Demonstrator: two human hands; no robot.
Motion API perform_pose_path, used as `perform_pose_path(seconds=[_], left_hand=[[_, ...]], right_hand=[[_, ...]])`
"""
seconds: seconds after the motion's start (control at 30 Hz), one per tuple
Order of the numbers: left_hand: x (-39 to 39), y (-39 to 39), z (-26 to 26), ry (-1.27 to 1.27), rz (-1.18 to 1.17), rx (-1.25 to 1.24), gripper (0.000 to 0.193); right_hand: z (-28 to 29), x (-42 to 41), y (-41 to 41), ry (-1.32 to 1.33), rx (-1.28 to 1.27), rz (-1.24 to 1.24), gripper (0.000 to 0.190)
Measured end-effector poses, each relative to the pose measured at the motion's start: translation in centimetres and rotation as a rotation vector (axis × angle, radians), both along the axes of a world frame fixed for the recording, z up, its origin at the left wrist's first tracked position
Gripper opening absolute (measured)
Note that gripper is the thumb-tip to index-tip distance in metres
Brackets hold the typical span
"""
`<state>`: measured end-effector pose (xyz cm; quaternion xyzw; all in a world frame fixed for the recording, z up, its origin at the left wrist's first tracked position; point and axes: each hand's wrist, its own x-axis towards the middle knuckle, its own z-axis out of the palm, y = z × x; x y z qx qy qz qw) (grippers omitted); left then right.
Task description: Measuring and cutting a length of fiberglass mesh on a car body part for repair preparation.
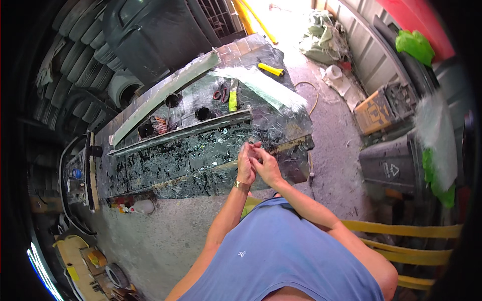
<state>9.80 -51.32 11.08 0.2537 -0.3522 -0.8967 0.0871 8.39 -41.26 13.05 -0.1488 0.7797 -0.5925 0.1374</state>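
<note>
My left hand (pixel 246 167), with a watch (pixel 241 184) on its wrist, and my right hand (pixel 269 165) meet over the front part of a stained workbench (pixel 165 165). Their fingers touch; whether anything small lies between them cannot be made out. Beyond them, a long narrow strip (pixel 180 132) lies across the bench. Behind it are scissors (pixel 221 94), a tool with a yellow-green wrapped handle (pixel 233 101), and a dark pot (pixel 203 113). White fibrous matting, likely glass fibre (pixel 269 85), spreads at the back right, near a yellow-handled tool (pixel 271 69).
A pale long panel (pixel 162 99) runs along the bench's far side. Black bins stand behind (pixel 158 41) and at the right (pixel 389 161). A cardboard box (pixel 372 113), a yellow slatted chair (pixel 399 227) and a white bottle (pixel 142 207) are around the bench.
</note>
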Motion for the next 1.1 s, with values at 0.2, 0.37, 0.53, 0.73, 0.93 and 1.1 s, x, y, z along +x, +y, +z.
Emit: perform_pose_path(seconds=[0.2,0.37,0.53,0.73,0.93,1.1], left_hand=[[1.2,-1.2,-1.0,-0.046,0.006,0.025,0.032],[1.0,-5.8,-0.5,-0.017,-0.057,0.056,0.032],[1.0,-9.1,1.4,-0.066,-0.159,-0.190,0.049],[-0.6,-9.6,-0.5,0.065,-0.270,-0.066,0.031],[-1.3,-11.2,-1.3,0.101,-0.182,0.164,0.032],[-1.5,-13.2,-3.7,0.037,0.029,0.351,0.032]], right_hand=[[0.0,0.0,-2.1,0.221,0.277,0.122,0.014],[-1.3,-2.3,-2.2,-0.167,0.077,0.082,0.020],[-0.9,-3.6,-3.0,-0.070,0.056,-0.104,0.015],[0.1,-3.3,-7.7,0.076,0.191,0.016,0.011],[0.8,-2.3,-10.5,-0.390,-0.144,-0.197,0.022],[-0.8,-1.9,-10.6,-0.322,-0.008,-0.081,0.017]])
